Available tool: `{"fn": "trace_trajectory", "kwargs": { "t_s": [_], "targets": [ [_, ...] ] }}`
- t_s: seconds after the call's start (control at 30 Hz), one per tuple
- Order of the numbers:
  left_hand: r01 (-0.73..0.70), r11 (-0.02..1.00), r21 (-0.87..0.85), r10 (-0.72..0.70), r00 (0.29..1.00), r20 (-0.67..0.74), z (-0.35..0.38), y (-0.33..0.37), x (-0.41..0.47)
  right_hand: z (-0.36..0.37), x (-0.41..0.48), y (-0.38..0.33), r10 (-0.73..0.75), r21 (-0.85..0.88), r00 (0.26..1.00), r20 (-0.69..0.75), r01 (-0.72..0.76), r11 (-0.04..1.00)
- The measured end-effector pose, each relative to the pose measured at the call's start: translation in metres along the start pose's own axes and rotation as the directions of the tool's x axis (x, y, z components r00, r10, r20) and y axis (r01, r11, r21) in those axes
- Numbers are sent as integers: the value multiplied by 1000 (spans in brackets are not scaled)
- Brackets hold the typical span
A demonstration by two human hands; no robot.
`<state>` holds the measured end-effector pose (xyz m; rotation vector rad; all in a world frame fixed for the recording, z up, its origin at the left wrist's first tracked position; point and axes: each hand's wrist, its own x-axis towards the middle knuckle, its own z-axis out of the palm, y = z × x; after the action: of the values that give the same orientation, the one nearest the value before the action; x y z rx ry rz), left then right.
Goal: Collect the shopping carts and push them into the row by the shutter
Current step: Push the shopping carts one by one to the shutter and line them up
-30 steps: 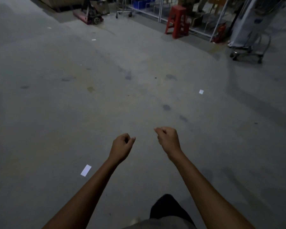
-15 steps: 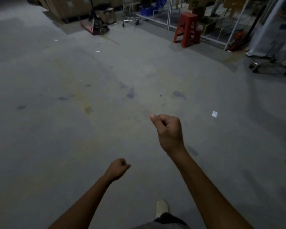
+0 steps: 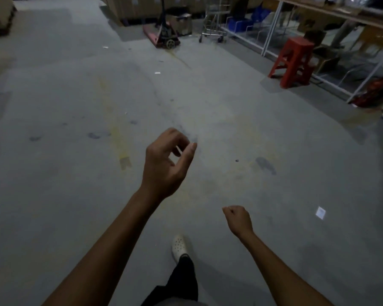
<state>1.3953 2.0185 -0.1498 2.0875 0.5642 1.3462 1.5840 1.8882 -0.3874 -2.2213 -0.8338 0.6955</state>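
Note:
One metal shopping cart (image 3: pixel 215 21) stands far ahead at the back of the concrete floor, beside a glass partition. No shutter or row of carts is in view. My left hand (image 3: pixel 166 160) is raised in front of me with its fingers loosely curled, holding nothing. Lower and nearer to me, my right hand (image 3: pixel 238 219) is curled into a fist, also holding nothing. Both hands are far from the cart. My foot in a white clog (image 3: pixel 180 247) steps forward between my arms.
A red pallet jack (image 3: pixel 164 34) stands left of the cart, with stacked cardboard boxes (image 3: pixel 137 7) behind it. A red plastic stool (image 3: pixel 293 60) stands by the white-framed glass partition (image 3: pixel 272 29) on the right. A paper scrap (image 3: pixel 320 212) lies on the floor.
I have walked forward, so the cart, pallet jack and stool are nearer. My left hand swung up and forward while my right hand dropped back and down.

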Motion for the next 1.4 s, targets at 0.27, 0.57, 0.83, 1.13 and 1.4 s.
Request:
{"fn": "trace_trajectory", "kwargs": {
  "t_s": [0.27,0.57,0.83,1.13,1.4],
  "targets": [
    [312,949,45,-315,944,94,66,-197,160,-11,221,-132,12,197,1000,16,-15,980],
    [581,679,450,-725,431,537,160,-434,228,-111,392,-347,-340,493,888,-308,455,741],
    [662,568,489,-797,293,528,254,-604,366,-130,630,-398,-352,517,867,-352,494,699],
    [545,830,117,-554,782,287,303,-652,691,-72,932,-401,-137,375,990,-40,142,916],
    [323,946,-5,-321,940,117,314,-777,893,10,1178,-398,68,177,986,150,-95,980]
  ]
}}
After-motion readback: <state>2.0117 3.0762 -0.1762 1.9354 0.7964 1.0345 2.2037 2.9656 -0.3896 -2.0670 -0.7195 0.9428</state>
